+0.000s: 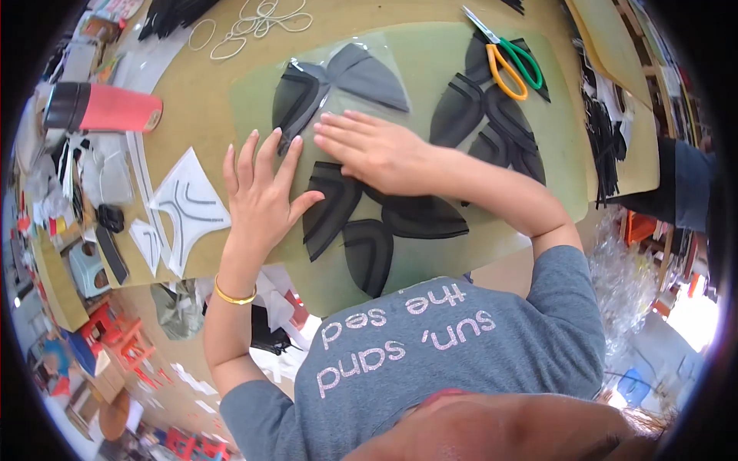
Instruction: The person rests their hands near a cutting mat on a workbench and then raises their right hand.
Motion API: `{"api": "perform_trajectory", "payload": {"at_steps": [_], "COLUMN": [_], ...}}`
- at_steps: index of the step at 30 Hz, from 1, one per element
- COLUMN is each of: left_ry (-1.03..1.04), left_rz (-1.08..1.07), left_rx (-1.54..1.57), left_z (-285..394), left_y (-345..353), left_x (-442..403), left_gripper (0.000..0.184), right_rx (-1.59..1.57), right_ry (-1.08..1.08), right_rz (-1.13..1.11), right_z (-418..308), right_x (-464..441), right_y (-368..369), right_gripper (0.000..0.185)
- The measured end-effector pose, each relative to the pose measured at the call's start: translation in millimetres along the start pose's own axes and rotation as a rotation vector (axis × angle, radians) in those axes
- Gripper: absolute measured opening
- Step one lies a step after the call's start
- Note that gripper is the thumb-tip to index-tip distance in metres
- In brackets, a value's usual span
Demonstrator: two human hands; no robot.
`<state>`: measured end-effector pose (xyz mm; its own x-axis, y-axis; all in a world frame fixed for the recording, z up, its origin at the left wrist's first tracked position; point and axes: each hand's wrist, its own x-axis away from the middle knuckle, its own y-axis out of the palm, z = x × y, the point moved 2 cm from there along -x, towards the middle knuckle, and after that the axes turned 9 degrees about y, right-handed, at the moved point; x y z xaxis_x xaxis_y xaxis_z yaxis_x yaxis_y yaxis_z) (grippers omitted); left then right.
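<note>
My left hand (261, 192), with a gold bracelet at the wrist, lies palm down with fingers spread, its fingertips beside a dark curved piece (296, 96). Flat, with fingers stretched out, my right hand (378, 151) rests at the lower edge of a clear plastic sheet (384, 58). Under that sheet are the dark piece and a grey piece (367, 77). Nearer my body, several black curved pieces (332, 203) lie on the green mat (284, 265); my right hand and forearm partly cover this area. Neither hand visibly grips anything.
Scissors (507, 65) with orange and green handles lie on more black pieces (455, 111) at the right. White patterns (192, 203), a pink bottle (115, 107) and pale cord (265, 17) are at the left and back. Black strips (603, 146) hang near the right edge.
</note>
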<state>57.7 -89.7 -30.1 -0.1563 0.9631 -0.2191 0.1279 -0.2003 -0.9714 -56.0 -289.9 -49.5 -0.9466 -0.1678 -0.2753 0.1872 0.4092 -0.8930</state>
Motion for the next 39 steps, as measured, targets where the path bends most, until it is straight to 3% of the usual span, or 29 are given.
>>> {"api": "perform_trajectory", "payload": {"at_steps": [8, 12, 16, 19, 23, 33, 36, 39], "left_ry": [0.003, -0.016, 0.006, 0.002, 0.018, -0.019, -0.081, -0.163], "left_rz": [-0.091, -0.127, -0.097, -0.1, -0.081, -0.093, -0.04, 0.023], "left_rx": [0.031, -0.002, -0.024, 0.034, 0.142, 0.152, 0.213, 0.312], "left_z": [2, 3, 3, 1, -5, 2, 2, -1], "left_y": [1, -1, 2, 4, 4, 8, 11, 11], "left_x": [1, 3, 7, 11, 6, 3, 6, 6], "left_gripper": [0.083, 0.087, 0.087, 0.086, 0.083, 0.08, 0.077, 0.06], "right_rx": [0.165, 0.233, 0.302, -0.018, -0.045, 0.372, 0.371, 0.146], "right_ry": [0.205, 0.215, 0.199, 0.216, 0.241, 0.102, 0.109, 0.219], "right_rz": [0.009, -0.015, -0.028, 0.004, 0.196, 0.035, 0.025, 0.04], "right_z": [-9, 0, -4, 18, 46, 55, 51, 56], "right_x": [42, 40, 35, 42, 67, 71, 65, 51], "right_y": [-27, -25, -25, -31, -59, -53, -54, -59], "right_gripper": [0.08, 0.082, 0.071, 0.054, 0.038, 0.041, 0.037, 0.027]}}
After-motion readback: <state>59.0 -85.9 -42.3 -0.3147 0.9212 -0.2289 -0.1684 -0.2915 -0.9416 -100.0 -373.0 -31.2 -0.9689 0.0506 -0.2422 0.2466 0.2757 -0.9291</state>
